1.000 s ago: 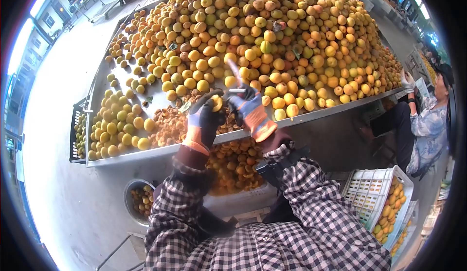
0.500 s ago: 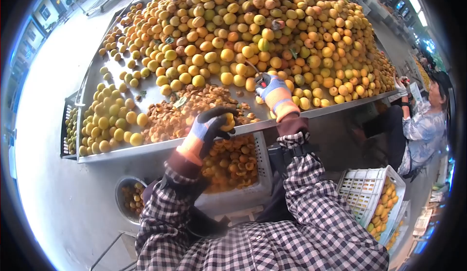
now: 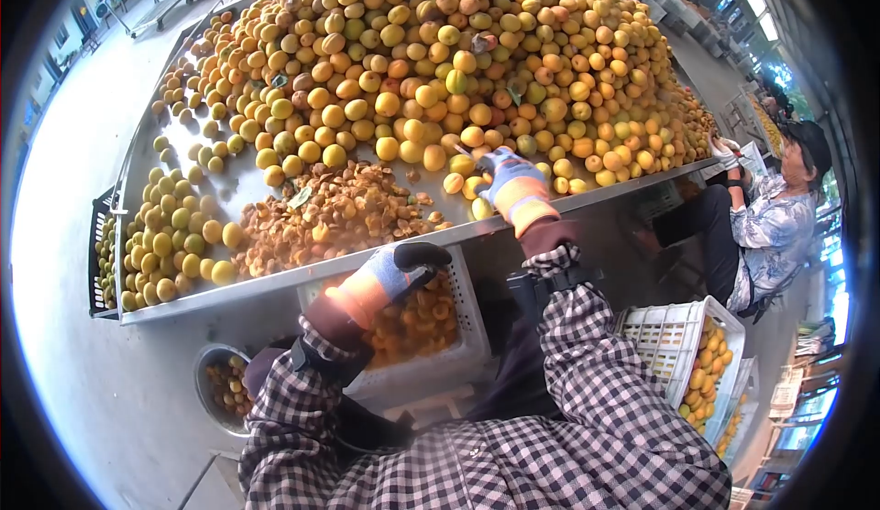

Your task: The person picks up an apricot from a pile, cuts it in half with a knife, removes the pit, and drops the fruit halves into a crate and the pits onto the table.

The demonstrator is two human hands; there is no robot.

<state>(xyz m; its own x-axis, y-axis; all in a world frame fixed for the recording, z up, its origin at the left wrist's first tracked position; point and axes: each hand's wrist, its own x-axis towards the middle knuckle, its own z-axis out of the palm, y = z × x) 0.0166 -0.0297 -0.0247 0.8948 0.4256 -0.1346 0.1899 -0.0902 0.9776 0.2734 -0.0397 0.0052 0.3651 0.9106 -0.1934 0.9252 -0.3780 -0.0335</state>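
My left hand, in a grey-blue and black glove, is over the near edge of the metal table, above a white crate of cut fruit. Its fingers curl round; whatever they hold is hidden. My right hand, gloved too, is closed on a thin tool whose tip points at the heap of yellow-orange fruit. Several loose fruits lie by its fingers. Left of it is a pile of brown-orange fruit pieces.
Yellow-green fruit lies at the table's left, beside a black crate. A metal bucket stands below. White crates of fruit are at the right, near a seated person.
My left hand has moved down from the table edge to over the crate, and the yellow fruit in it no longer shows. My right hand stays near the heap. The view has shifted slightly.
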